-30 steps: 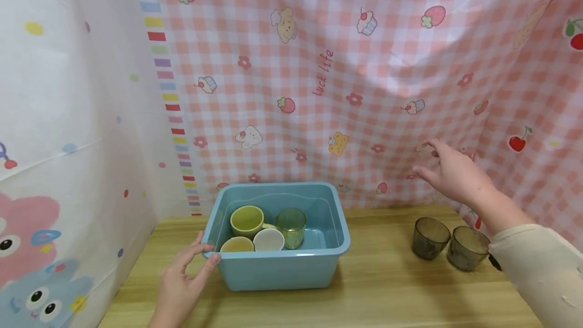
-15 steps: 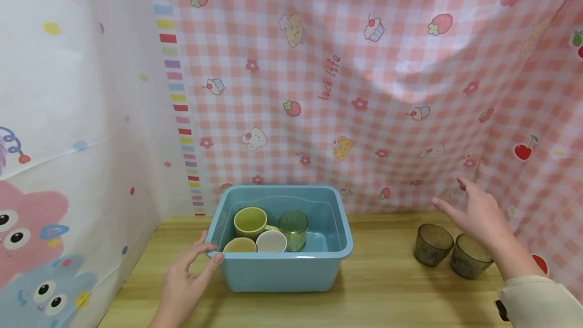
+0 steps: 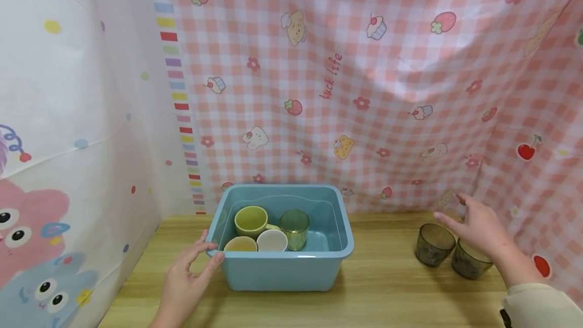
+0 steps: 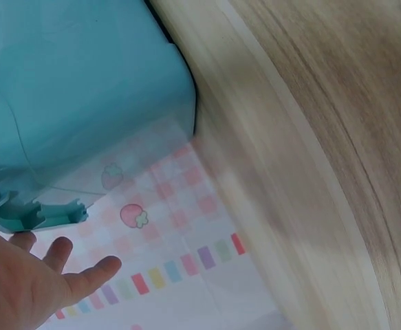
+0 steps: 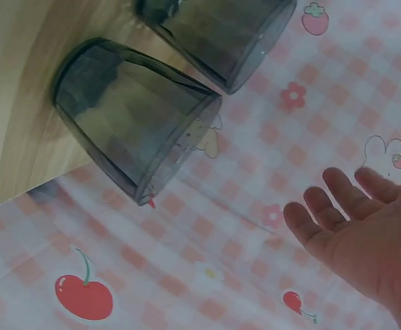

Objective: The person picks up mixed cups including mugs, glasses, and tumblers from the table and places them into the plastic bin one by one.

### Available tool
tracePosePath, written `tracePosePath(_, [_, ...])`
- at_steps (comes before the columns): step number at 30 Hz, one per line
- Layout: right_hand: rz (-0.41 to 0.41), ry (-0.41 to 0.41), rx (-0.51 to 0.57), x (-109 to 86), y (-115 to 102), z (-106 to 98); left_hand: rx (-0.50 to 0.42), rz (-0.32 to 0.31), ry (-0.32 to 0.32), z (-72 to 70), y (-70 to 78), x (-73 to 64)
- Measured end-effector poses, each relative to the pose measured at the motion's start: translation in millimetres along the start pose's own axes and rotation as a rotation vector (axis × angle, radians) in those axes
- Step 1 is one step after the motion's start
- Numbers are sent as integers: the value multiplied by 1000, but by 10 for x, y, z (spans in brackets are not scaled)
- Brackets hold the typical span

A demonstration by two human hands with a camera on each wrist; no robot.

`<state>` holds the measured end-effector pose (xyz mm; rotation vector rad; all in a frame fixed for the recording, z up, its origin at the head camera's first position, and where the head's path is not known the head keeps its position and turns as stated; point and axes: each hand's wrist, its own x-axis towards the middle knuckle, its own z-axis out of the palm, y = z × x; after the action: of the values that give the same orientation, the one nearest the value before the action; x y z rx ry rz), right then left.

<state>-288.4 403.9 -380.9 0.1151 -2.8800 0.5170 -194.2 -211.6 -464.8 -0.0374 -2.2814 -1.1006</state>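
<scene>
Blue tub [image 3: 282,273] on the wooden table [image 3: 382,282], left of the middle, its back rim near the checked curtain [image 3: 355,70]. Left hand [image 3: 182,280] at the tub's front left corner: thumb and fingers spread apart, touching the rim; the left wrist view shows the fingers extended by the rim's underside.

Inside the tub, contents crowd the left and middle. Yellow-green mug [image 3: 251,222] toward the back left, handle pointing right; pale yellow cup [image 3: 240,245] at the front left, partly hidden by the front rim; white cup [image 3: 272,241] beside it; green glass [image 3: 294,229] right of the mug. Tub floor shows from the green glass to the right wall, the roomiest part.

Right hand [image 3: 485,232] above the far right of the table, thumb and fingers apart, holding nothing; the right wrist view shows a gap between it and both glasses. Below it, two smoky glasses upright, mouths up: left smoky glass [image 3: 434,246] and right smoky glass [image 3: 471,263], the latter partly covered by the hand in the head view. Cannot tell whether their sides touch.

Between tub and left smoky glass, a broad strip of wood; behind the glasses, a narrower strip up to the curtain
</scene>
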Motion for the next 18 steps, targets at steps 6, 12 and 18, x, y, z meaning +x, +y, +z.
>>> tracePosePath(6, [6, -101, -16, -10, 40, 81, 3, 10, 9, 9, -23, -2])
tracePosePath(12, [10, -165, -4, -20, 39, 178, 0, 22, 16, 13, -32, 5])
tracePosePath(18, [-14, -173, -10, -45, 59, 290, 12, 22, 16, 10, -35, 4])
